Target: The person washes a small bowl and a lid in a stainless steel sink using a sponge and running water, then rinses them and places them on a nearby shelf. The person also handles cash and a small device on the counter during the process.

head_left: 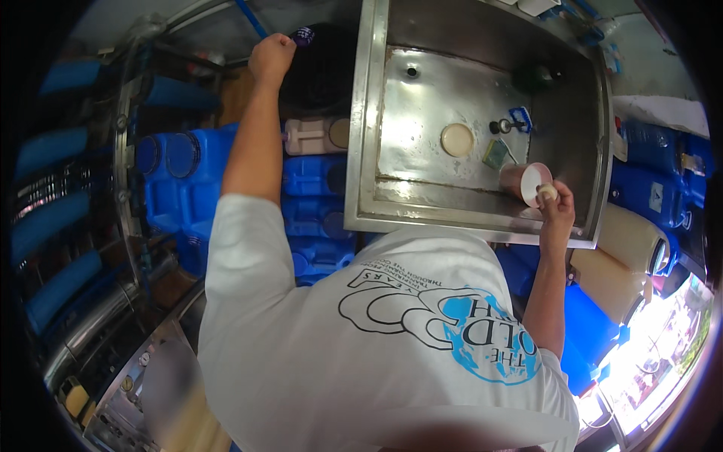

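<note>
My left hand [271, 60] is stretched out to the far left, its fingers closed at a small dark purple thing [303, 36] with white marks, whose kind I cannot make out. It hangs above a round black bin [320, 79]. Over the near right part of a steel sink [422, 98], my right hand [556, 207] grips a pink tub [514, 179] by its rim. The tub is tilted, and its white inside faces right. A round cream lid [457, 140] lies on the sink floor, with a green and yellow sponge [495, 154] beside it.
A blue brush [520, 118] and a small dark-handled tool lie farther back in the sink, near a dark green round thing [533, 77]. Blue jugs [312, 177] stand left of the sink. Cream jugs [629, 237] and more blue ones crowd its right side. A metal rack is at far left.
</note>
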The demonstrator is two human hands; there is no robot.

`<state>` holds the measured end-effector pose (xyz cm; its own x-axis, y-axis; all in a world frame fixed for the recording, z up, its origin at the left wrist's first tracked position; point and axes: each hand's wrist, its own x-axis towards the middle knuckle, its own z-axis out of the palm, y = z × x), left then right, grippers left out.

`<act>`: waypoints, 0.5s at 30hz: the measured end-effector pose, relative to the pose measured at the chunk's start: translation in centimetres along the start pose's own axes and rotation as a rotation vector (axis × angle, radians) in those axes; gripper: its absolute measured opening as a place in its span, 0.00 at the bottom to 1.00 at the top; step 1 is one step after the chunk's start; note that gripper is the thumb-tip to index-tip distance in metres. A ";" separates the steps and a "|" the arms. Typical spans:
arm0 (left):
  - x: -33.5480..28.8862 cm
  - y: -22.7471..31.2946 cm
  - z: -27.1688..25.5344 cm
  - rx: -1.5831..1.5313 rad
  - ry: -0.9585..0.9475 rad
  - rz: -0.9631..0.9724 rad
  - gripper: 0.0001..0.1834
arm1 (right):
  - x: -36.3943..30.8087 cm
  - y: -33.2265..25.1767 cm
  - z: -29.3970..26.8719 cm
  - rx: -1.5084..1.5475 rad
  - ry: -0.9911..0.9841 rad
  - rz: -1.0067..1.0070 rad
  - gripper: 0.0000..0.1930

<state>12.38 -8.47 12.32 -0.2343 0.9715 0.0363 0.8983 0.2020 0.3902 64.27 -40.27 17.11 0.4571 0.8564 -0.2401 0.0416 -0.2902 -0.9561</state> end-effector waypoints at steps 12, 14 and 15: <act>7.5 -3.0 4.2 0.018 -0.067 0.114 0.14 | -0.7 0.7 2.1 -0.095 -0.181 0.151 0.19; 7.5 -2.2 3.1 -0.065 0.017 0.111 0.15 | 0.6 0.7 1.4 -0.276 -0.208 0.124 0.18; 6.7 -0.4 1.7 -0.178 0.012 0.055 0.15 | 1.4 1.0 0.8 -0.370 -0.216 0.120 0.17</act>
<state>11.07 -1.86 10.79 -0.1925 0.9786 0.0727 0.8298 0.1228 0.5443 64.24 -39.06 15.75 0.2839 0.8655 -0.4127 0.3324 -0.4925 -0.8043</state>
